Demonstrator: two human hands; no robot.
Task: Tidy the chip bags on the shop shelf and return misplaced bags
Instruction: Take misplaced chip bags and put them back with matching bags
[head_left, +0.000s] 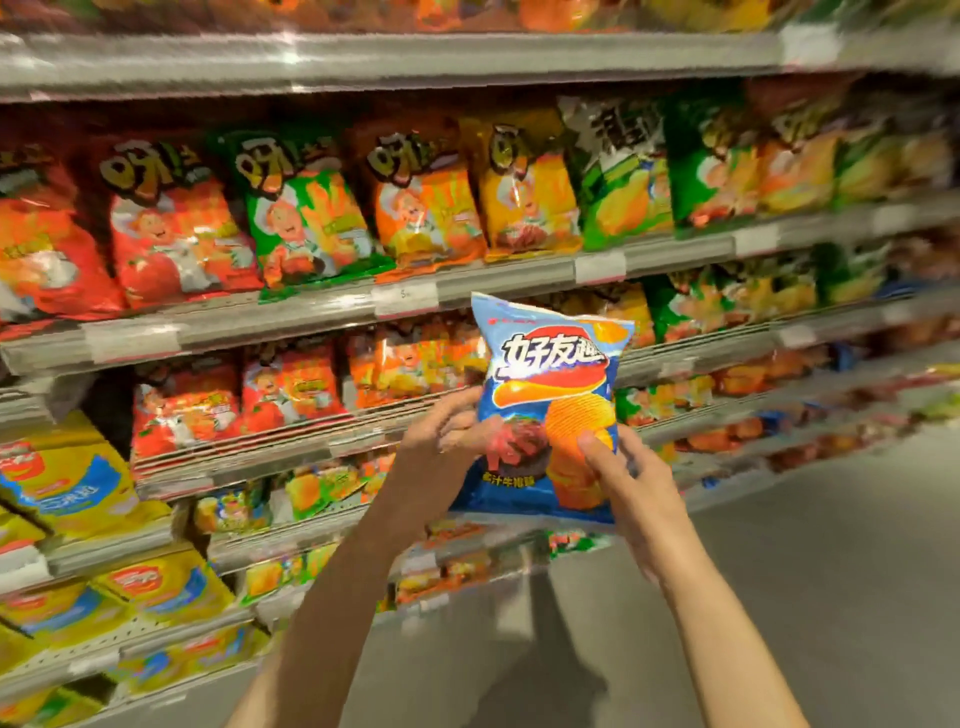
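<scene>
Two hands (540, 467), blue bag (550, 384) reading 好友趣

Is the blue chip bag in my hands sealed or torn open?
Looks sealed: the blue chip bag is upright and puffy, its top edge unbroken. The left hand and right hand hide parts of its lower edges.

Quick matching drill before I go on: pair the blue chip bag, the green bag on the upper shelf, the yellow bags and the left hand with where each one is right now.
Things:
1. blue chip bag
2. green chip bag
3. yellow chip bags
4. left hand

Places:
A. on the lower shelves at far left
B. gripping the held bag's left edge
C. held upright in front of the shelves by both hands
D. standing between a red bag and an orange bag

Pairs: 1-C, 2-D, 3-A, 4-B. The right hand grips the blue chip bag's lower right corner.
</scene>
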